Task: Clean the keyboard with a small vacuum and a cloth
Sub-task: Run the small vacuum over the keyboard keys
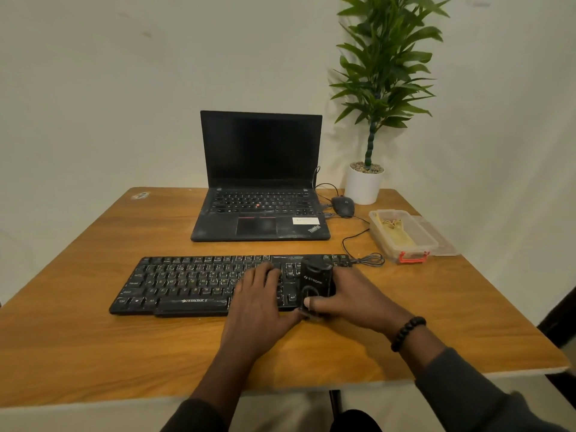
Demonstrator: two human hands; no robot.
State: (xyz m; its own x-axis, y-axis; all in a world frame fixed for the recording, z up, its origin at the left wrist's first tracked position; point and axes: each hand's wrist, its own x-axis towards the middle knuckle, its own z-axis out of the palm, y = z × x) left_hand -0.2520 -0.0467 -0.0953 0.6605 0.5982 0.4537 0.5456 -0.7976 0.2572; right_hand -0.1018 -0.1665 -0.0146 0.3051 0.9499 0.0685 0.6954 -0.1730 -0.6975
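A black keyboard [199, 285] lies across the near half of the wooden table [93, 338], its long edge running left to right. The person's left hand [260, 302] lies flat over the keys right of the keyboard's middle, fingers straight and slightly spread, pressing down and gripping nothing. Just beside it to the right, a small black vacuum [315, 283] stands on the keyboard's right end. The right hand [346, 296] is wrapped round its right side, and the thumb lies across its lower front, so the fingers are curled on the body of the tool. A dark beaded bracelet [406, 333] circles that wrist above a grey sleeve.

The keyboard's front edge reads "ZEBRONICS" in pale letters. The vacuum carries a light logo, too blurred to make out. Behind the keyboard sits an open laptop [260, 182] with a dark screen, a "ThinkPad" mark at its lower right corner and a white sticker whose print is unreadable.

To the right of the laptop rests a black mouse [343, 205], its cable trailing forward into a loose coil near the keyboard. Further right stands a white pot with a green plant [381, 73], and in front of it a clear plastic box [403, 235] with a red clasp. A plain pale wall rises behind the table.
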